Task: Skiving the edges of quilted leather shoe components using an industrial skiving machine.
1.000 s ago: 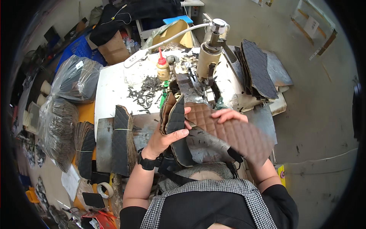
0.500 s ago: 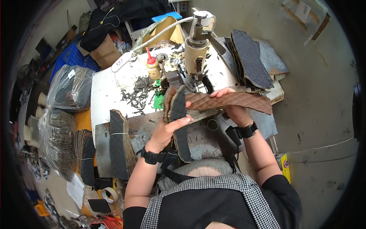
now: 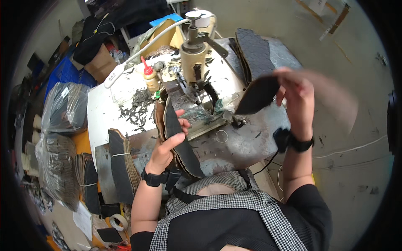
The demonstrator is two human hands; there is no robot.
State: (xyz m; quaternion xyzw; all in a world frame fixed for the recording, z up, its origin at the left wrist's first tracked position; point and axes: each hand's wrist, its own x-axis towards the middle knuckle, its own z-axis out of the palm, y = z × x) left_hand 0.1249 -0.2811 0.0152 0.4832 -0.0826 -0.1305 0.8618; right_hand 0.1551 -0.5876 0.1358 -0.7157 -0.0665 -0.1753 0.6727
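My left hand point(image 3: 162, 151) grips a small bundle of long curved leather panels point(image 3: 179, 140), black on the face with brown edges, upright near the table's front. To the right, my right hand point(image 3: 299, 100) is raised and pinches one panel point(image 3: 258, 95) by its middle. That panel's near end shows a dark side, while its brownish far end is smeared by motion. Between my hands stands a cream bench machine point(image 3: 193, 62) with a metal knob on top. Under its head lie greenish clear plastic and dark scraps.
Dark quilted panels point(image 3: 255, 54) are piled right of the machine. A red-capped glue bottle point(image 3: 150, 77) stands by black trimmings point(image 3: 138, 104) on the white tabletop. Tied panel bundles point(image 3: 121, 165) and plastic-wrapped stacks point(image 3: 63, 163) sit at left. A white cable point(image 3: 155, 42) crosses behind.
My right hand has lifted the brown quilted panel away from the machine, up and to the right, turning it over. My left hand keeps its bundle. The whole view has shifted slightly.
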